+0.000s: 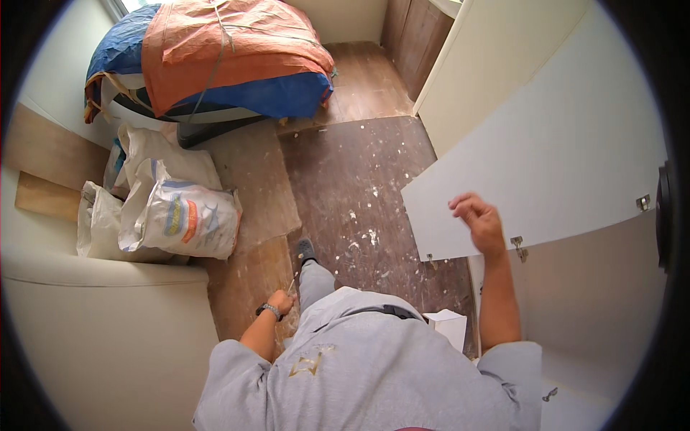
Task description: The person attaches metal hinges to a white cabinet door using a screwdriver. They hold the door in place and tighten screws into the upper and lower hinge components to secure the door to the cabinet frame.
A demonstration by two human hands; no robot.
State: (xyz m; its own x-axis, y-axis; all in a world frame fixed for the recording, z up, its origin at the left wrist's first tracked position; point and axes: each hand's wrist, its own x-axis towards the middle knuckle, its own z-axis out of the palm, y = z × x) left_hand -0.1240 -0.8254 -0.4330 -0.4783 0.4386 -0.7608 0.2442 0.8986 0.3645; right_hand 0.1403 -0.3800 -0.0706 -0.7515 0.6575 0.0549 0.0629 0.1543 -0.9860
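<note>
My right hand (pixel 480 221) is raised in front of a large white door panel (pixel 546 165). Its fingers are half bent and apart, with nothing visible in them. Metal hinges (pixel 518 246) sit along the panel's lower edge, below and to the right of that hand. Low at my left side, my left hand (pixel 282 301) is closed around a thin, light-coloured stick-like piece (pixel 291 286), too small to make out. A dark band circles the left wrist.
White woven sacks (pixel 190 219) stand on the left against the wall. Behind them, orange and blue tarpaulin (pixel 237 57) covers a bulky thing tied with cord. The brown floor (pixel 345 179) has white paint spots. A white box (pixel 447 327) is by my right hip.
</note>
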